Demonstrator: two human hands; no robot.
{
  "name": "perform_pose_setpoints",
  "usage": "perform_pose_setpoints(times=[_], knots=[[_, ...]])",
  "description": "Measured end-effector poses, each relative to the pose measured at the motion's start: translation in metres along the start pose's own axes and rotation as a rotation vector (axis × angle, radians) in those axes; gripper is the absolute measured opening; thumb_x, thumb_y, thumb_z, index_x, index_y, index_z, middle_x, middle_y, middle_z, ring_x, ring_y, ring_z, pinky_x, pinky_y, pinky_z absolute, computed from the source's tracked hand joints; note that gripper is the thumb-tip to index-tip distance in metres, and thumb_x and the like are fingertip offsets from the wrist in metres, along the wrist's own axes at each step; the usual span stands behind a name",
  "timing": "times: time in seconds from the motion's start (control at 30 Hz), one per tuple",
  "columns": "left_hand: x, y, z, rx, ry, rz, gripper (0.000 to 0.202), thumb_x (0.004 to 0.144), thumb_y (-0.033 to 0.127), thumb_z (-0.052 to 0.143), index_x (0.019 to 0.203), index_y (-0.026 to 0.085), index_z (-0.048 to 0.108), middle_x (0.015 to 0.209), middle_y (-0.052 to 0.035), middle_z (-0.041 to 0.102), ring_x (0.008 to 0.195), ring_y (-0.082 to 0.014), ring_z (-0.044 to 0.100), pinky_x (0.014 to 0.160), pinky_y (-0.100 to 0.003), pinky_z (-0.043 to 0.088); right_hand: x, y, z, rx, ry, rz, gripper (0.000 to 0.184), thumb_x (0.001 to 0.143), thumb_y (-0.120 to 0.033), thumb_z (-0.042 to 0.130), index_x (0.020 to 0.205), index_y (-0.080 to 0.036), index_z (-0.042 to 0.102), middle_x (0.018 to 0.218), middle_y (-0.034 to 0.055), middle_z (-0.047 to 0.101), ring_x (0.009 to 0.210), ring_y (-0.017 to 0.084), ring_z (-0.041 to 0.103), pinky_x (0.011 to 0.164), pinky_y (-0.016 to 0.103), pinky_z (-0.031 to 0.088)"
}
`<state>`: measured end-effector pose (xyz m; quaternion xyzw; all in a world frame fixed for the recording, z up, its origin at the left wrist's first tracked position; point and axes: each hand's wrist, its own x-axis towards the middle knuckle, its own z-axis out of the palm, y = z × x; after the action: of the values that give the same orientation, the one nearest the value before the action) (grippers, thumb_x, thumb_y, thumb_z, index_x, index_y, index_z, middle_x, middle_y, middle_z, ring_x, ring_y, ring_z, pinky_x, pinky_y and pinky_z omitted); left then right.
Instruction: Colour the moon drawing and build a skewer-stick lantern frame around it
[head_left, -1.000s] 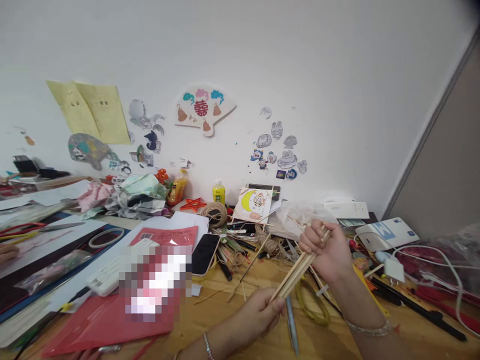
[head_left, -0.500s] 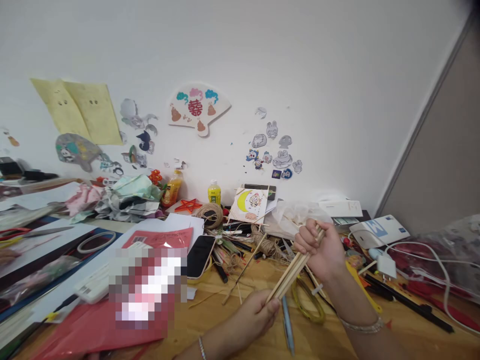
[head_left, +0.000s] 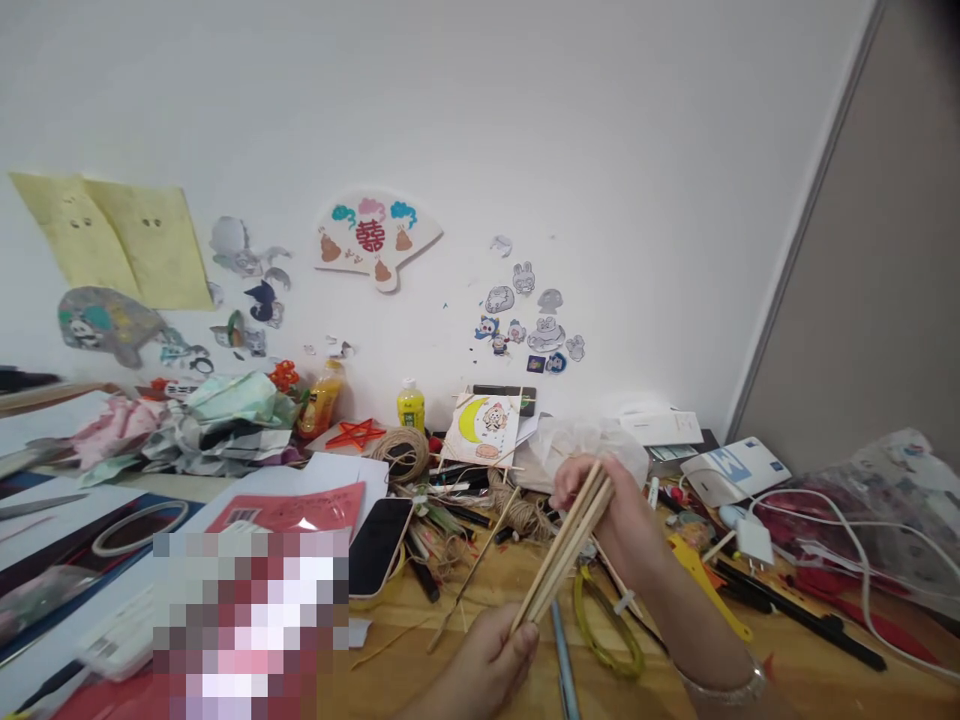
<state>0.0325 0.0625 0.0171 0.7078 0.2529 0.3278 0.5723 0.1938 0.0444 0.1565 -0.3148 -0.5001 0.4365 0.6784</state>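
Note:
A small bundle of thin wooden sticks point(head_left: 559, 550) slants up to the right in front of me, several of them side by side. My left hand point(head_left: 499, 645) is closed around the lower ends, with the thumb lying over them. At the upper ends, my right hand point(head_left: 626, 520) is loosely cupped behind the sticks, its fingers bent but not wrapped over the front. Below the bundle, a blue-grey pen point(head_left: 562, 660) and a yellow-green roll of tape point(head_left: 589, 635) lie on the wooden table point(head_left: 420, 620).
A phone point(head_left: 381, 545) lies left of my hands, near a red packet point(head_left: 330, 508). Behind are twine point(head_left: 401, 455), a drawn card framed with sticks point(head_left: 480, 428) and two bottles. A white charger point(head_left: 754, 540) with its cable and black rods point(head_left: 810, 615) lie at right.
My right hand has loosened from its wrapped grip on the upper ends, and its fingers now sit behind the sticks. My left hand keeps its hold. The view has shifted slightly.

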Motion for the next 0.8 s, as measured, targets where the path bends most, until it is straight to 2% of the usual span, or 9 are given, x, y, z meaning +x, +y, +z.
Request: perform_pose_setpoints(times=[0.1,0.2,0.33,0.4,0.47,0.57,0.67,0.73,0.8], knots=[[-0.001,0.003,-0.003,-0.084,0.152,0.013,0.060,0.072,0.080,0.044,0.063,0.021,0.040,0.056,0.0068,0.032,0.050,-0.0090,0.027,0.046,-0.023,0.022,-0.006,-0.001,0.006,-0.437,-0.142,-0.038,0.039,0.088,-0.055,0.047,0.085,-0.019,0.063,0.081,0.0023,0.060,0.078,0.018,0.054,0.071,0.029,0.042],[-0.003,0.024,-0.017,-0.161,0.369,0.050,0.055,0.079,0.073,0.044,0.060,0.021,0.040,0.051,0.0072,0.034,0.045,-0.0083,0.027,0.045,-0.022,0.022,-0.010,-0.004,0.014,-0.734,-0.264,0.010,0.023,0.086,-0.040,0.055,0.092,-0.020,0.061,0.078,0.0005,0.059,0.074,0.017,0.053,0.067,0.028,0.040],[-0.001,0.059,-0.048,-0.196,0.751,0.360,0.052,0.088,0.060,0.044,0.054,0.021,0.040,0.045,0.0057,0.039,0.043,-0.0098,0.035,0.045,-0.022,0.029,-0.014,-0.016,0.021,-0.873,-0.298,0.059,0.014,0.086,-0.029,0.052,0.082,-0.019,0.061,0.068,-0.0020,0.057,0.064,0.014,0.050,0.058,0.025,0.034],[0.002,0.064,-0.054,-0.219,0.880,0.381,0.049,0.086,0.059,0.048,0.056,0.021,0.040,0.045,0.0066,0.039,0.043,-0.0095,0.036,0.044,-0.021,0.029,-0.015,-0.020,0.021,-0.846,-0.275,0.054,0.015,0.087,-0.028,0.051,0.079,-0.019,0.060,0.067,-0.0019,0.056,0.064,0.013,0.050,0.058,0.025,0.034],[0.004,0.055,-0.047,-0.183,0.784,0.240,0.055,0.077,0.070,0.051,0.055,0.020,0.040,0.044,0.0070,0.038,0.041,-0.0083,0.034,0.042,-0.021,0.026,-0.015,-0.021,0.020,-0.757,-0.212,0.047,0.014,0.086,-0.031,0.054,0.088,-0.019,0.061,0.070,-0.0018,0.056,0.065,0.014,0.051,0.059,0.025,0.036],[0.006,0.028,-0.018,-0.229,0.422,-0.048,0.062,0.058,0.082,0.058,0.060,0.021,0.042,0.045,0.0106,0.031,0.038,-0.0058,0.025,0.037,-0.020,0.017,-0.010,-0.013,0.014,-0.555,-0.103,0.013,0.030,0.080,-0.039,0.063,0.103,-0.020,0.059,0.080,0.0002,0.059,0.072,0.015,0.055,0.064,0.026,0.042],[0.004,0.011,0.006,-0.323,0.186,-0.164,0.065,0.055,0.083,0.058,0.058,0.022,0.036,0.047,0.0115,0.029,0.038,-0.0036,0.022,0.038,-0.019,0.016,0.000,-0.003,0.004,-0.374,-0.023,-0.001,0.032,0.076,-0.049,0.067,0.087,-0.020,0.060,0.072,-0.0010,0.059,0.066,0.015,0.055,0.061,0.026,0.045],[0.001,0.009,0.010,-0.369,0.136,-0.197,0.066,0.055,0.083,0.058,0.059,0.022,0.033,0.045,0.0125,0.028,0.036,-0.0026,0.020,0.037,-0.018,0.014,0.006,0.000,-0.003,-0.278,0.069,-0.013,0.036,0.073,-0.054,0.068,0.075,-0.021,0.054,0.060,-0.0049,0.055,0.055,0.012,0.051,0.054,0.024,0.043],[-0.001,0.011,0.008,-0.369,0.041,-0.213,0.064,0.057,0.082,0.058,0.059,0.023,0.034,0.041,0.0131,0.029,0.033,-0.0024,0.019,0.036,-0.018,0.013,0.008,0.000,-0.007,-0.219,0.109,-0.022,0.040,0.069,-0.056,0.072,0.079,-0.021,0.053,0.057,-0.0065,0.055,0.051,0.011,0.050,0.050,0.022,0.041]])
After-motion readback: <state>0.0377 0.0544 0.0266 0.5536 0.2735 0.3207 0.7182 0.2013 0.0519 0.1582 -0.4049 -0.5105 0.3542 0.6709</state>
